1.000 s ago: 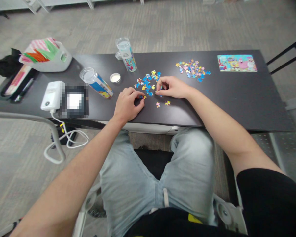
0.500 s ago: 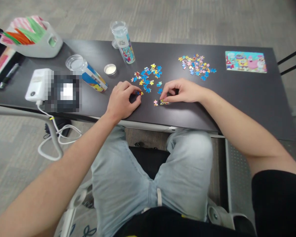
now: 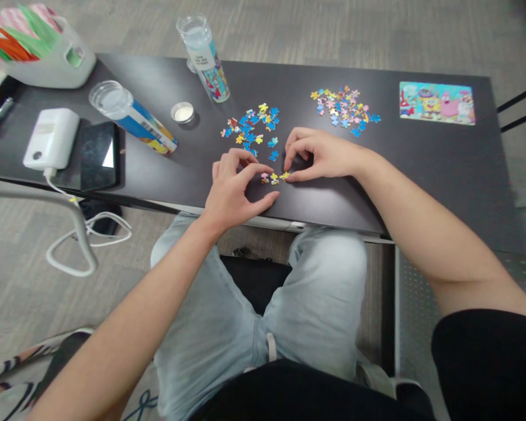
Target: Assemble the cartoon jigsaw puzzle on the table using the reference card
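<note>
A few small jigsaw pieces [image 3: 274,179], pink and yellow, lie in a short row near the table's front edge. My left hand [image 3: 236,190] is open at their left, thumb and index finger apart on the near and far sides of the row. At the right end, my right hand [image 3: 318,154] pinches a yellow puzzle piece [image 3: 284,175] between thumb and fingers, low at the tabletop. Just beyond my hands is a loose pile of mostly blue and yellow pieces [image 3: 249,124]. Another pile of mixed pieces [image 3: 345,109] lies farther right.
A cartoon picture card [image 3: 437,103] lies at the right of the dark table [image 3: 442,169]. Two clear-topped tubes [image 3: 146,127] [image 3: 208,64], a small round lid [image 3: 183,113], a white charger [image 3: 51,139], a black phone [image 3: 99,156] and a white basket [image 3: 65,64] are at the left.
My left hand has moved right to the row of pieces, its thumb and index finger spreading. My right hand stays at the row's right end. The view has shifted slightly.
</note>
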Motion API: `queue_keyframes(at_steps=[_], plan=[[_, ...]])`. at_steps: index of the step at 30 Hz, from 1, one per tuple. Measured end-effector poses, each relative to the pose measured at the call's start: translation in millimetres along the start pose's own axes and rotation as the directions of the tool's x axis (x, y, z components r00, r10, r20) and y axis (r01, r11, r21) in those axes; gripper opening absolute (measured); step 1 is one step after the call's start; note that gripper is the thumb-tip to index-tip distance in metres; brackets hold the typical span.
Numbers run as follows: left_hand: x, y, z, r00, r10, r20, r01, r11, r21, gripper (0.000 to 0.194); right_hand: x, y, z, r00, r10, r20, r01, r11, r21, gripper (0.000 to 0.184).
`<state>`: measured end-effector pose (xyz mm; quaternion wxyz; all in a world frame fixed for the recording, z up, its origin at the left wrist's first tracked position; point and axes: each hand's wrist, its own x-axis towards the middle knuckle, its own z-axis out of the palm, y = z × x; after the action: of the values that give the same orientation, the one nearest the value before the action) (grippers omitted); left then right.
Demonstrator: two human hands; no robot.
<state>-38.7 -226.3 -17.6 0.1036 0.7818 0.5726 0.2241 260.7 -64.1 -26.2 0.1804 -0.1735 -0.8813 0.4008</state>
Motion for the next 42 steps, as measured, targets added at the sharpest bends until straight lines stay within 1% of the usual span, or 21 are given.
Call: queue_keyframes(at_steps=[2, 5, 7, 10, 14, 16, 20, 25, 29, 34, 42], plan=[[1.3, 7.3, 5.9, 1.0, -0.028, -0.001, 0.028, 1.0, -0.005, 0.041, 0.9, 0.8, 1.2, 1.0, 0.003, -0.001, -0.003, 1.0, 0.015, 0.04], [5.7, 6.7, 8.6, 0.996, -0.079, -0.04, 0.078, 0.997, -0.029, 0.031, 1.6, 2.4, 2.8, 1.0, 0.001, -0.006, -0.001, 0.999, 0.034, 0.042], [8.0, 4.9, 8.5, 0.995, -0.085, -0.046, 0.083, 0.996, -0.039, 0.024, 2.2, 3.1, 5.0, 1.0, -0.004, -0.014, 0.005, 0.999, 0.038, 0.042], [9.7, 5.3, 8.4, 0.996, -0.084, -0.024, 0.083, 0.996, -0.03, 0.017, 3.5, 2.5, 9.4, 0.999, -0.005, -0.04, 0.006, 0.999, 0.033, 0.038], [10.6, 7.6, 9.1, 0.995, -0.094, -0.033, 0.093, 0.995, -0.031, 0.016, 4.2, 0.3, 12.8, 0.998, -0.01, -0.06, 0.012, 1.0, 0.021, 0.03], [11.0, 7.7, 9.3, 0.995, -0.097, -0.033, 0.096, 0.995, -0.032, 0.016, 4.2, -0.8, 12.8, 0.998, -0.02, -0.057, 0.021, 1.0, 0.008, 0.029], [11.5, 7.4, 9.5, 0.996, -0.086, -0.019, 0.085, 0.996, -0.022, 0.027, 3.6, -2.9, 11.8, 0.998, -0.03, -0.046, 0.029, 0.999, -0.017, 0.032], [11.4, 10.4, 9.0, 0.997, -0.082, -0.008, 0.082, 0.996, -0.017, 0.019, 3.0, -4.5, 11.7, 0.999, -0.036, -0.041, 0.035, 0.999, -0.023, 0.031], [11.3, 11.7, 9.1, 0.996, -0.087, -0.017, 0.087, 0.996, -0.016, 0.017, 2.8, -5.7, 10.5, 0.998, -0.051, -0.033, 0.05, 0.998, -0.029, 0.031], [11.0, 10.5, 10.1, 0.996, -0.091, -0.019, 0.091, 0.996, -0.008, 0.016, 2.4, -7.8, 9.2, 1.0, -0.024, -0.019, 0.023, 0.998, -0.061, 0.035], [11.2, 11.8, 11.4, 0.997, -0.076, -0.03, 0.075, 0.997, -0.014, 0.015, 6.0, -3.6, 18.9, 0.995, 0.025, -0.099, -0.032, 0.997, -0.071, 0.025]])
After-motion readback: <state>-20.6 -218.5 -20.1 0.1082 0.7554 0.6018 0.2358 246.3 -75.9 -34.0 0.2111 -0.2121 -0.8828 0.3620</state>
